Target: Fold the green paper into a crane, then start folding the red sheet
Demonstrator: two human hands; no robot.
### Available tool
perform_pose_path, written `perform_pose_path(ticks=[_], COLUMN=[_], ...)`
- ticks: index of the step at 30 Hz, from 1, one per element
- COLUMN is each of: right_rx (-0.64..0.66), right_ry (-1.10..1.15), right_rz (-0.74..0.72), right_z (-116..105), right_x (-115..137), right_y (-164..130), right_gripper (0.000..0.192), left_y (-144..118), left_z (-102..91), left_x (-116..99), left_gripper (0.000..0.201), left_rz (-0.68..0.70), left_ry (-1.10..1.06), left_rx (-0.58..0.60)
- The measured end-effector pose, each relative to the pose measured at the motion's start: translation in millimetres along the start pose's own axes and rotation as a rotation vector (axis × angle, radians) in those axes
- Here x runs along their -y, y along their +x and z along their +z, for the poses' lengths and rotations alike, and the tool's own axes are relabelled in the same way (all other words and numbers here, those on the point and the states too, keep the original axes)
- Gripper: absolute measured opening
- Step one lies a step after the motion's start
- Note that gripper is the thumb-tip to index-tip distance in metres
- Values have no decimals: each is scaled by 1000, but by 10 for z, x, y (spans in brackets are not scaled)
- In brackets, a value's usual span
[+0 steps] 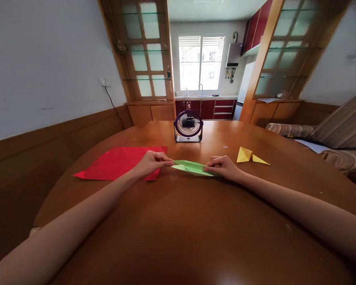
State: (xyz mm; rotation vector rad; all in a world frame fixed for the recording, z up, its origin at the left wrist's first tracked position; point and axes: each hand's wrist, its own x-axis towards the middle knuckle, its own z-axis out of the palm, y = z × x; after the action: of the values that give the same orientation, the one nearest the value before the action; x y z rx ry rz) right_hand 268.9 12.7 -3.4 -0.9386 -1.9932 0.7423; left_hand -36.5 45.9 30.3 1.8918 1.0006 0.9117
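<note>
Between my two hands is a piece of green folded paper (pixel 191 167), long and narrow, with creased layers showing. My left hand (pixel 154 161) pinches its left tip between thumb and fingers. At the right end, my right hand (pixel 223 167) grips the paper, thumb in front and fingers curled behind. Part of the right end is hidden by that hand. Red paper (pixel 115 164) lies flat on the table to the left, partly beneath my left hand and forearm. A small yellow folded paper (pixel 245 155) with a pointed tail rests to the right of my right hand.
A small purple desk fan (pixel 188 124) stands on the brown wooden table (pixel 178 229), beyond the green paper. A striped armchair (pixel 341 126) is at the right. Behind the table are glass-shelved cabinets (pixel 148 111) and a kitchen window (pixel 201 63).
</note>
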Motion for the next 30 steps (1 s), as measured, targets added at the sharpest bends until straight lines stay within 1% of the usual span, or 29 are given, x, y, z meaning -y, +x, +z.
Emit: perform_pose_path(ticks=[2,4,8,15,20,22,27,30], right_rx=[-4,-9,-6,2,6,12,7,14], right_ry=[12,21,16,18,39,44,58,66], right_rz=[15,18,13,43,51,54,68,63], right_z=[4,6,5,-10,-11,-12,-18,-14], right_x=[-10,-19,-29,-25,-31,-32,-37,-42], right_y=[1,1,1,4,4,4,6,8], right_gripper=[36,36,35,38,36,36,37,36], left_y=[3,4,2,5,4,4,10,14], left_z=[-12,-15,8,12,4,0,-22,-38], left_x=[-8,-13,-6,25,15,11,19,29], left_gripper=[25,27,25,25,23,22,26,27], left_rz=[-47,-74,-105,-198,-152,-134,-150,-140], left_ry=[-56,-83,-138,-207,-233,-217,-230,-168], left_rx=[37,42,-15,-55,12,5,5,-5])
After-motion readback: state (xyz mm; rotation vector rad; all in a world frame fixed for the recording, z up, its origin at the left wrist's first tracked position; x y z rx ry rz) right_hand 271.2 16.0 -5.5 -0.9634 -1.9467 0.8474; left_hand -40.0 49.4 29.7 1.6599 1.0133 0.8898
